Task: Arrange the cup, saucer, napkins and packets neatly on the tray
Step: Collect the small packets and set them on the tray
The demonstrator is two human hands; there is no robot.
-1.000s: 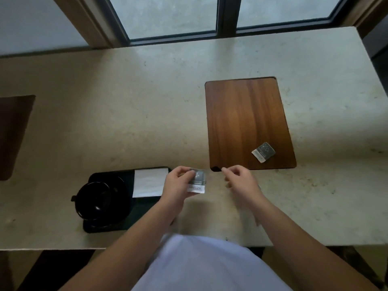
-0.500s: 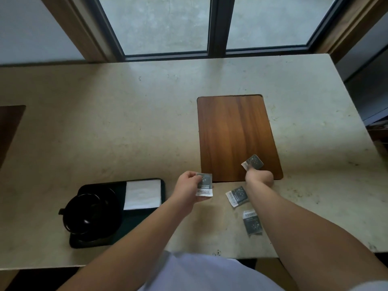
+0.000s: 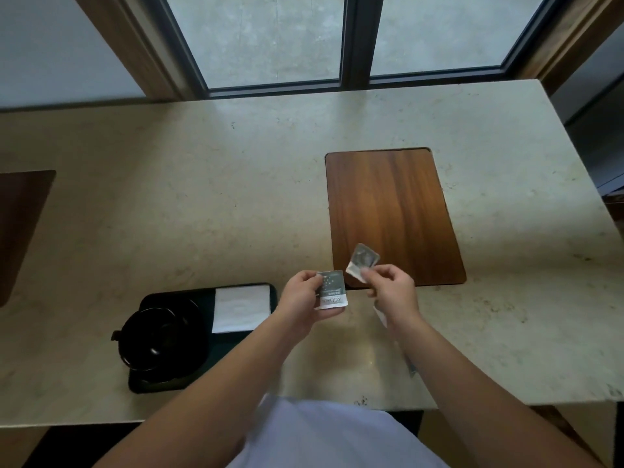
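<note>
A black tray (image 3: 148, 386) lies near the front edge of the stone counter, left of my hands. On it a black cup (image 3: 158, 339) sits on a black saucer (image 3: 196, 315), and a white napkin (image 3: 241, 309) lies at the tray's right end. My left hand (image 3: 300, 298) pinches a grey packet (image 3: 332, 288) just right of the tray. My right hand (image 3: 393, 290) holds a second grey packet (image 3: 363, 261) above the wooden board's near corner. Slivers of two more packets (image 3: 380, 312) on the counter show beside my right forearm, mostly hidden.
A wooden board (image 3: 391, 214) is set into the counter (image 3: 202, 197) right of centre. Another dark wooden inset (image 3: 20, 224) shows at the far left edge. A window (image 3: 337, 38) runs along the counter's far side. The counter ends at the right.
My right hand has lifted the packet off the wooden board and brought it left towards my left hand. My left hand still holds its packet. The view has shifted slightly.
</note>
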